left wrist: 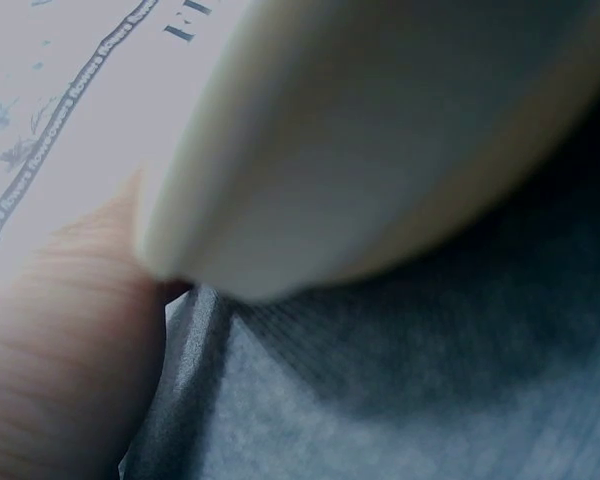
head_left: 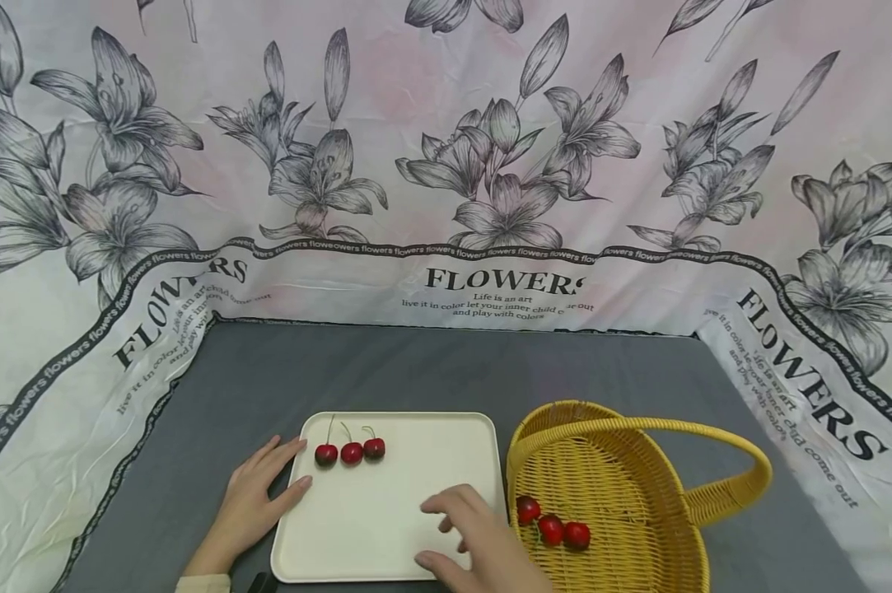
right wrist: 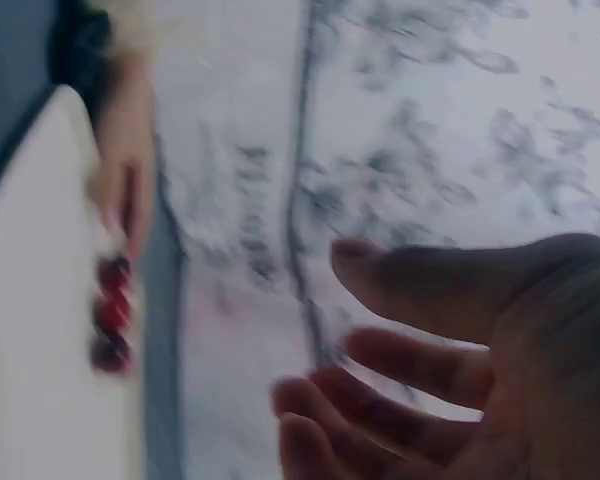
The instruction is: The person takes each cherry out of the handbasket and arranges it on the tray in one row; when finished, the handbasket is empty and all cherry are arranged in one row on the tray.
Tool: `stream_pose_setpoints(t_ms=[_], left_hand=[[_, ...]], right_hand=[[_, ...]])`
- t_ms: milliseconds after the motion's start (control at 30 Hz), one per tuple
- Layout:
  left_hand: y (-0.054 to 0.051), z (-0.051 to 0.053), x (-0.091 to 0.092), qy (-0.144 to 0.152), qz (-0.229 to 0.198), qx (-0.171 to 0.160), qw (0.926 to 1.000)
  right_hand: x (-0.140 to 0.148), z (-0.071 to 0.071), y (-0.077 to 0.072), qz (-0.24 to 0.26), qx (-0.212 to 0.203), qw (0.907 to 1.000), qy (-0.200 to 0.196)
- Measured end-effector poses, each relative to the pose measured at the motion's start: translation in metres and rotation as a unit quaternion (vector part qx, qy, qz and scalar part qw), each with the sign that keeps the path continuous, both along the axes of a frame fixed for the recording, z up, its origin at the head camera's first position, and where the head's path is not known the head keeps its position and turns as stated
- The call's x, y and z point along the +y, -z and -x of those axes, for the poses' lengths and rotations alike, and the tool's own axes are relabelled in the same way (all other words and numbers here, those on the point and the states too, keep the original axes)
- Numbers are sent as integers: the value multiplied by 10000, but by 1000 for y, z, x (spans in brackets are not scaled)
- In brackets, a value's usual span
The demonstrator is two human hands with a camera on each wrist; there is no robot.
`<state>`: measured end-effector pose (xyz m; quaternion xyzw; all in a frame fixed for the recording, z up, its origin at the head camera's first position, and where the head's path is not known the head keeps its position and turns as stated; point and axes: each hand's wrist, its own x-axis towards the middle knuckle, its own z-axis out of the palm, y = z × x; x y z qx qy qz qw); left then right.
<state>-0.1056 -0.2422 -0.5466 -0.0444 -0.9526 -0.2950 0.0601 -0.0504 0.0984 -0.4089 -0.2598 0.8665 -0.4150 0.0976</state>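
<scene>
Three red cherries with stems, the middle one (head_left: 352,453) among them, sit in a row at the upper left of a cream tray (head_left: 401,527). My left hand (head_left: 251,502) rests at the tray's left edge, fingers extended and thumb over the rim. Above the tray's lower right part is my right hand (head_left: 486,539), its fingers loosely bent, thumb apart, holding nothing. Several more cherries (head_left: 552,529) lie in the left part of a yellow wicker basket (head_left: 638,494). In the right wrist view, a gap shows between the right thumb and fingers, with the cherries (right wrist: 112,314) beyond.
The basket's tall handle (head_left: 742,461) arches over to the right side. A grey cloth (head_left: 416,362) covers the table. Behind and at both sides hangs a white floral sheet (head_left: 386,288). A small dark object (head_left: 263,583) shows at the bottom edge near the tray's corner.
</scene>
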Motion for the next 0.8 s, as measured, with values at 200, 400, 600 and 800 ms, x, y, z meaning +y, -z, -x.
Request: stream_pose_setpoints(t_ms=[200, 400, 600, 800], left_hand=[[4, 0, 0, 13, -54, 57, 10000], [3, 0, -2, 22, -96, 49, 9999], [2, -1, -3, 4, -53, -25, 10000], [3, 0, -3, 50, -37, -101, 9999]], right_hand=[[69, -14, -5, -342, 731, 9911, 1058], [104, -1, -2, -1431, -517, 9617, 2280], [116, 14, 11, -1944, -823, 9488, 2350], [124, 22, 21, -2307, -1177, 9409, 2183]])
